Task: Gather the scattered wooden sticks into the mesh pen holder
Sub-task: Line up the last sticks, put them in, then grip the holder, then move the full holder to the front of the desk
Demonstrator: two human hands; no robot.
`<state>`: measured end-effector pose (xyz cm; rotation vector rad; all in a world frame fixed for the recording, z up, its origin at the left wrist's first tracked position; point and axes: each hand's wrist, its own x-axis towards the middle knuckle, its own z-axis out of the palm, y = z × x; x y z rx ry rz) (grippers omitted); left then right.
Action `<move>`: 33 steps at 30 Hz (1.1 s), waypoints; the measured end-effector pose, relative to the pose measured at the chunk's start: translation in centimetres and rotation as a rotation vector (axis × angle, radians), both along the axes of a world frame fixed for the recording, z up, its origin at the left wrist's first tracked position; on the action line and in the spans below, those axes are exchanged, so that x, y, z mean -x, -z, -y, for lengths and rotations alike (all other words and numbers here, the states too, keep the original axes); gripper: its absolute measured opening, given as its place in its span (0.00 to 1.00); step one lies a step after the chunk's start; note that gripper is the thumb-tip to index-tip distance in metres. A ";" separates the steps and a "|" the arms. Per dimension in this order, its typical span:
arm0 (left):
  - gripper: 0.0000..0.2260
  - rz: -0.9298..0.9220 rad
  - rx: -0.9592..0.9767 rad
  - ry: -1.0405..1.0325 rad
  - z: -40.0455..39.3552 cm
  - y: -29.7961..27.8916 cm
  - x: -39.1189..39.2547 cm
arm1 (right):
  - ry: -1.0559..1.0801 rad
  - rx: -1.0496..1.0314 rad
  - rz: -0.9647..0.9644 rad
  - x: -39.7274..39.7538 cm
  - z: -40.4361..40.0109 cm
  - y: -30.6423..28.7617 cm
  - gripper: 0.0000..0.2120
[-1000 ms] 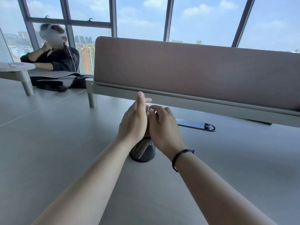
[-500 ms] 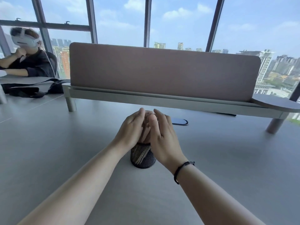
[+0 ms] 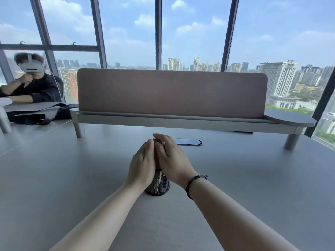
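Head view. Mesh pen holder (image 3: 158, 183) upright at centre of the grey tabletop (image 3: 54, 178). Left hand (image 3: 142, 166) and right hand (image 3: 173, 161), fingers straight, close in on its top from 9 and 3 o'clock, hiding the contents. Phone (image 3: 188, 142) at 1 o'clock; desk divider (image 3: 172, 93) at 12 o'clock.

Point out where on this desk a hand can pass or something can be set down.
Bare desk lies left of the mesh pen holder, out to the shelf riser's left leg. Bare desk also runs right of the right hand, toward the right leg. It is crowded at the holder, where the left hand and right hand meet, with the phone just behind.
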<state>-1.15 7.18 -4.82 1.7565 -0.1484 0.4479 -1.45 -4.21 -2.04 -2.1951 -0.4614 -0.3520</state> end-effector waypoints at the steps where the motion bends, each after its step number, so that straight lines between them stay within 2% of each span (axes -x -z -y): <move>1: 0.24 0.009 -0.017 -0.002 0.1 0.1 0.1 | -0.038 -0.085 -0.057 0.2 0.2 0.0 0.19; 2: 0.26 0.018 -0.027 0.001 0.0 0.2 0.1 | -0.074 -0.175 -0.086 0.4 0.3 0.1 0.20; 4: 0.27 0.041 -0.041 0.002 -0.1 0.4 0.4 | -0.079 -0.233 0.012 1.2 0.9 0.6 0.22; 6: 0.27 0.061 -0.063 -0.004 -0.3 0.7 0.6 | -0.025 -0.092 0.178 2.0 1.5 1.3 0.23; 9: 0.23 0.017 -0.030 0.007 -0.4 1.2 1.5 | 0.015 0.242 0.345 2.5 1.9 1.8 0.24; 12: 0.15 -0.030 0.155 0.146 -0.5 1.7 2.7 | 0.029 0.387 0.377 2.2 2.5 1.4 0.23; 14: 0.15 -0.022 0.237 0.271 -0.9 1.5 3.6 | 0.004 0.394 0.330 1.9 3.3 1.1 0.22; 16: 0.17 -0.013 0.213 0.367 -1.5 1.2 4.3 | -0.058 0.272 0.234 1.9 3.9 1.1 0.23; 18: 0.18 -0.009 0.151 0.395 -1.9 1.2 4.7 | -0.071 -0.038 0.097 2.6 3.8 1.4 0.25; 20: 0.23 -0.025 0.111 0.380 -2.1 1.6 4.9 | 0.011 -0.384 -0.011 3.7 3.6 2.1 0.27; 21: 0.24 -0.030 0.104 0.362 -2.1 1.8 5.0 | 0.065 -0.489 -0.063 4.2 3.6 2.8 0.27; 23: 0.24 -0.033 0.064 0.315 -2.3 2.2 4.9 | 0.134 -0.523 -0.167 5.5 3.5 4.5 0.26; 25: 0.24 -0.037 0.007 0.270 -2.4 2.5 4.5 | 0.120 -0.447 -0.203 6.5 3.5 6.1 0.24; 27: 0.31 -0.048 -0.013 0.177 -2.1 2.8 4.3 | 0.051 -0.430 -0.214 7.3 3.2 6.4 0.27; 29: 0.41 -0.073 -0.054 0.018 -1.0 2.7 5.1 | -0.039 -0.506 -0.252 7.1 2.9 6.1 0.28; 33: 0.51 -0.013 -0.203 -0.031 0.7 3.3 5.4 | -0.095 -0.654 -0.290 6.2 3.1 6.0 0.30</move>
